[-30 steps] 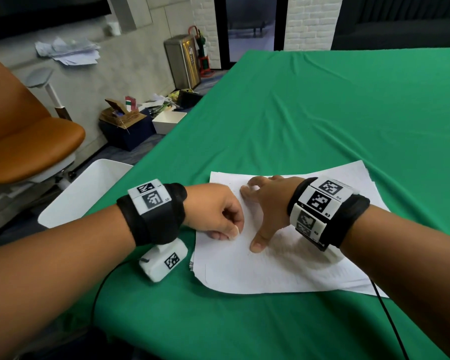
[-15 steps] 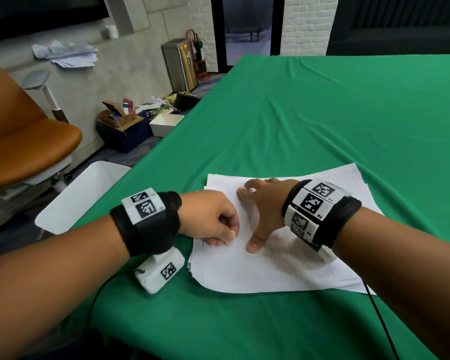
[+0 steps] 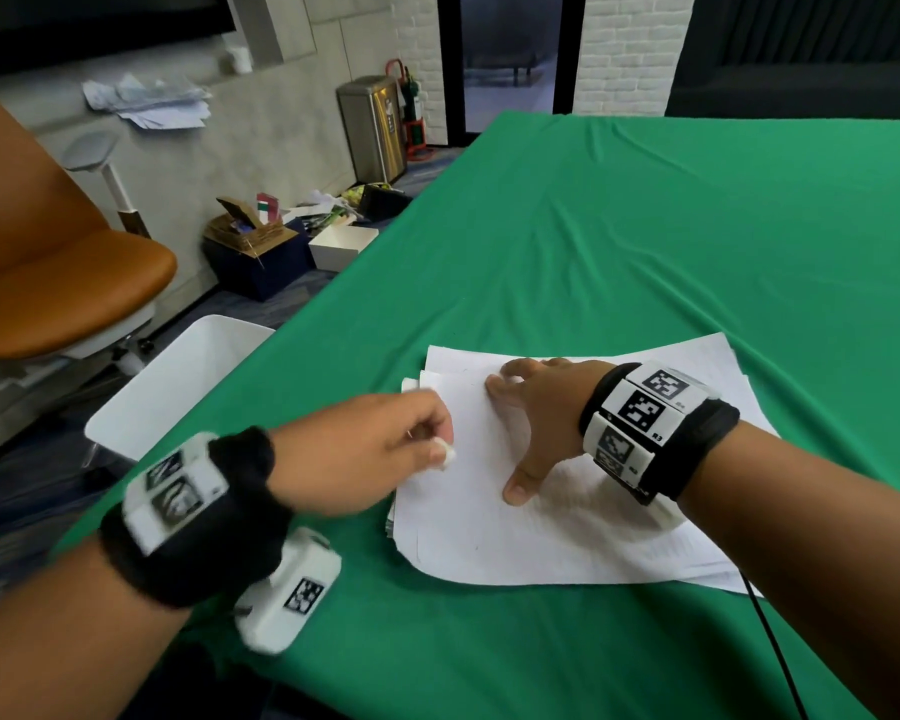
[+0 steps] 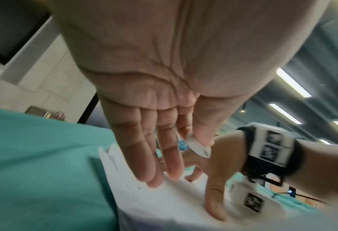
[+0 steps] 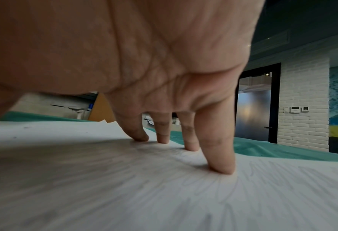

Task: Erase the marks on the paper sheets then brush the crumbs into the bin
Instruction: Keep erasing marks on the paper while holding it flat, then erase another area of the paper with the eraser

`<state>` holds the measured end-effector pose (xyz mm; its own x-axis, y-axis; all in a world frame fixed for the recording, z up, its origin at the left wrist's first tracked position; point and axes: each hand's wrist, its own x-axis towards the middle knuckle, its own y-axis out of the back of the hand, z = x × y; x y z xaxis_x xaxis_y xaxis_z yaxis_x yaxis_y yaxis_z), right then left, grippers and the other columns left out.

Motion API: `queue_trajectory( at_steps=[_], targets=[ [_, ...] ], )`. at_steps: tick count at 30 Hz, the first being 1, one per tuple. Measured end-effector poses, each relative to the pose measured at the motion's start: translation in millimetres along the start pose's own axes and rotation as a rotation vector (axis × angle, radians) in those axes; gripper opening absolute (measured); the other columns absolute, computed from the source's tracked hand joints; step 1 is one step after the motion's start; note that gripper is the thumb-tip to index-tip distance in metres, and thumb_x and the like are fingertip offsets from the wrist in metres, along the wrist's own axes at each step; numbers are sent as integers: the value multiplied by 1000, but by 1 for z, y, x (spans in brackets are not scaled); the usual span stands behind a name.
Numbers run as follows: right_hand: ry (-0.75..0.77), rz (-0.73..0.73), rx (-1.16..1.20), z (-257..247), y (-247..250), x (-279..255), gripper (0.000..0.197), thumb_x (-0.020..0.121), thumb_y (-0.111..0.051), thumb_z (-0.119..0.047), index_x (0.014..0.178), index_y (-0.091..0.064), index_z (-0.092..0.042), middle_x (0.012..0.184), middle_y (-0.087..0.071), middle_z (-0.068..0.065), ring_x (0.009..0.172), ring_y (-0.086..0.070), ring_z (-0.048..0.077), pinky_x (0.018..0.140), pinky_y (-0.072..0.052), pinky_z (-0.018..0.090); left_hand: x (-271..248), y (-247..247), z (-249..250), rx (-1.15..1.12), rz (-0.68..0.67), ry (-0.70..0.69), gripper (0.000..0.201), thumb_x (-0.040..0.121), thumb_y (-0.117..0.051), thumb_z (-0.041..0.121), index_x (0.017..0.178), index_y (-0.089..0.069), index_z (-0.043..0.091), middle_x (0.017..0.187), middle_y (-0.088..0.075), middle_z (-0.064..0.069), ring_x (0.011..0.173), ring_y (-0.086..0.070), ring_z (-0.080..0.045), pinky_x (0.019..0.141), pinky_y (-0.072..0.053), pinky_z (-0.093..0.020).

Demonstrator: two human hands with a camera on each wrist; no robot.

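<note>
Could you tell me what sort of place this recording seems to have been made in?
Probably an office or meeting room used as a workspace: a large table under a green cloth, an orange office chair beside it, a steel pedal bin by the glass door, and boxes of clutter on the floor.

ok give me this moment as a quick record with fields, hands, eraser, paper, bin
left hand: pinches the white eraser between thumb and forefinger, other fingers straight, over the left edge of the sheets
eraser: small, white, at the fingertips
right hand: spread, fingertips and thumb press on the top sheet
paper sheets: loose white stack on the green tablecloth, a few dark specks on it
bin: white, open, on the floor by the table's left edge
task stage: crumbs not yet brushed into the bin
</note>
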<state>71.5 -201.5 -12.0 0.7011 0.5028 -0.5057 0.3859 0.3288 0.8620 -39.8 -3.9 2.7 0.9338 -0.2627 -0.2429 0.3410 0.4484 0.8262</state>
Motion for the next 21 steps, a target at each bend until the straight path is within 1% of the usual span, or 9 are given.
queue_trajectory(
  at_steps=[3, 4, 7, 10, 12, 15, 18, 20, 21],
  targets=[
    [0, 21, 35, 3, -2, 3, 136, 47, -82, -84, 159, -25, -34, 164, -25, -11, 144, -40, 28, 113, -41, 53, -43, -13, 8, 157, -115, -54, 10, 103, -49, 47, 109, -48, 39, 97, -62, 18, 87, -56, -1, 82, -48, -27],
    [-4, 27, 53, 4, -2, 5, 136, 42, -82, -86, 156, -30, -35, 162, -29, -12, 140, -44, 28, 111, -43, 53, -53, -20, 9, 182, -125, -56, 11, 103, -47, 48, 110, -47, 39, 98, -62, 17, 87, -56, -1, 82, -48, -27],
    [-12, 57, 82, 5, -5, 9, 142, 26, -77, -90, 153, -34, -41, 155, -37, -16, 135, -48, 25, 108, -46, 52, -66, -39, 9, 199, -59, -45, 8, 105, -44, 45, 106, -41, 38, 96, -62, 14, 84, -56, -6, 78, -47, -33],
    [-4, 67, 99, 8, -7, 10, 146, 26, -75, -91, 156, -31, -41, 159, -32, -17, 140, -44, 24, 113, -42, 51, -71, -49, 12, 301, -27, -58, 9, 106, -39, 43, 101, -33, 38, 94, -57, 11, 81, -50, -13, 73, -41, -35],
    [-6, 91, 121, 7, -7, 9, 139, 30, -77, -90, 153, -37, -39, 157, -35, -12, 139, -45, 25, 113, -41, 51, -73, -49, 17, 367, -62, -61, 12, 107, -37, 41, 99, -28, 40, 89, -49, 11, 80, -45, -17, 71, -39, -36],
    [-75, 218, 198, 7, -7, 6, 98, 56, -81, -80, 138, -53, -35, 140, -40, 1, 131, -41, 30, 109, -43, 46, -72, -48, 20, 422, -86, -45, 6, 106, -39, 40, 105, -37, 35, 89, -54, 3, 79, -46, -22, 70, -42, -38],
    [-113, 404, 215, 10, -4, -3, 57, 78, -77, -64, 120, -60, -29, 124, -44, 4, 121, -42, 30, 99, -42, 38, -73, -49, 20, 440, -90, -40, 10, 106, -40, 39, 112, -42, 32, 94, -59, 0, 80, -51, -25, 68, -42, -37],
    [8, 487, 320, 9, -3, -15, 24, 91, -73, -45, 102, -62, -26, 108, -57, -1, 106, -57, 28, 90, -49, 35, -73, -49, 19, 453, -102, -38, 7, 105, -40, 37, 111, -41, 32, 85, -52, 4, 79, -51, -25, 66, -41, -37],
    [109, 427, 460, 6, -3, -24, 10, 96, -68, -31, 94, -62, -24, 96, -63, -3, 95, -63, 27, 86, -53, 37, -73, -50, 18, 456, -104, -30, 4, 105, -41, 35, 109, -40, 33, 79, -46, 5, 77, -49, -25, 64, -39, -36]
  ],
)
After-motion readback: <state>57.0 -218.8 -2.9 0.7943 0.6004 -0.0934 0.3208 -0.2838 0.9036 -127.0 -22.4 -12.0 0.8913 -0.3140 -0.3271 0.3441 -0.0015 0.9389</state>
